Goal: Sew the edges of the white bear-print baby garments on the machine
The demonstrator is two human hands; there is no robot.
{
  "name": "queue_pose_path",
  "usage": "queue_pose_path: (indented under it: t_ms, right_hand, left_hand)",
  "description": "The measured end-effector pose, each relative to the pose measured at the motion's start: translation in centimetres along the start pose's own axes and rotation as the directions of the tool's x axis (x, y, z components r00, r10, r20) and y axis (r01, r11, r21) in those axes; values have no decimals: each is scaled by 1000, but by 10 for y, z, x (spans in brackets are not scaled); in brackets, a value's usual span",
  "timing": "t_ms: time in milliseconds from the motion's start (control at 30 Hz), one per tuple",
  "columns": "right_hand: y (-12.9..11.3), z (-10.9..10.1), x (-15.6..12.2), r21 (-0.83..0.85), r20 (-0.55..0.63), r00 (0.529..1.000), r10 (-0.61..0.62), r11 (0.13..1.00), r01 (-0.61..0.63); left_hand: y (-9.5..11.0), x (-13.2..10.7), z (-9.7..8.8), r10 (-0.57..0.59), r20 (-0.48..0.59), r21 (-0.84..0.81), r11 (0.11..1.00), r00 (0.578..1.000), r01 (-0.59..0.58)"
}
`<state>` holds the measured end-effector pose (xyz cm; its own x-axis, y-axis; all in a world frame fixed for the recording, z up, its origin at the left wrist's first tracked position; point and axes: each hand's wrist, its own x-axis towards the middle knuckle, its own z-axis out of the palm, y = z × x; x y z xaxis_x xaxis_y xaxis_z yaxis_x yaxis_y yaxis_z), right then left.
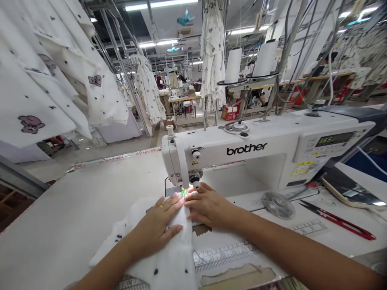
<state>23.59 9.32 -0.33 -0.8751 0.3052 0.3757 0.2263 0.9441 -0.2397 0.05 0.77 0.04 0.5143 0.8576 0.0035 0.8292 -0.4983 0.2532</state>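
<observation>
A white Brother sewing machine (260,151) stands on the white table (75,209). White fabric with small dark dots (169,262) lies under its needle area (183,192). My left hand (157,223) lies flat on the fabric, fingers stretched toward the needle, a ring on one finger. My right hand (208,207) rests flat beside it, fingers extended and pressing the fabric just right of the needle. Neither hand grips anything.
Red-handled thread snips (338,219) and a phone (350,189) lie on the table at right, near a clear bobbin disc (278,204). Thread cones (233,66) stand behind the machine. Printed white garments (45,80) hang at left. A measuring strip (223,253) runs along the table's front.
</observation>
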Motion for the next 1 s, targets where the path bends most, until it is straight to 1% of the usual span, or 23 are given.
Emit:
queue_pose_path:
  t_ms: [100, 233, 300, 367, 433, 467, 533, 633, 733, 867, 1000]
  right_hand:
    - [-1, 0, 0, -4, -13, 1000, 22, 1000, -22]
    - [-3, 0, 0, -2, 2, 999, 42, 999, -42]
    - [-4, 1, 2, -25, 2, 993, 116, 993, -116]
    - [-5, 0, 3, -65, 0, 975, 224, 973, -223]
    - [-6, -1, 4, -92, 7, 954, 298, 951, -296]
    - [-6, -2, 5, -91, 8, 950, 311, 947, -309]
    - [-6, -3, 5, -68, -10, 956, 294, 954, -294]
    - [-5, -3, 4, -29, -55, 971, 234, 971, -236]
    - [-4, 0, 3, 4, -66, 982, 177, 984, -177]
    - [0, 2, 0, 1, -34, 992, 121, 993, -121]
    - [12, 7, -2, -42, 33, 998, 60, 997, -59]
  left_hand:
    - [0, 2, -3, 21, -28, -19, 1000, 999, -21]
    - [5, -5, -7, 68, -48, -49, 996, 996, -71]
    - [6, -8, -8, 88, -36, -55, 994, 995, -90]
    - [7, -9, -7, 89, -25, -44, 995, 996, -90]
    - [7, -7, -5, 65, -25, -23, 998, 998, -65]
    - [7, -5, -4, 47, -25, -12, 999, 999, -48]
    - [6, -2, -2, 12, -22, 4, 1000, 1000, -12]
    - [5, 2, 0, -28, -17, 10, 1000, 999, 28]
    - [5, 4, 1, -54, -30, -2, 999, 998, 54]
    - [9, 6, 1, -54, -58, -23, 998, 997, 53]
    - [9, 9, 1, -68, -77, -1, 998, 995, 68]
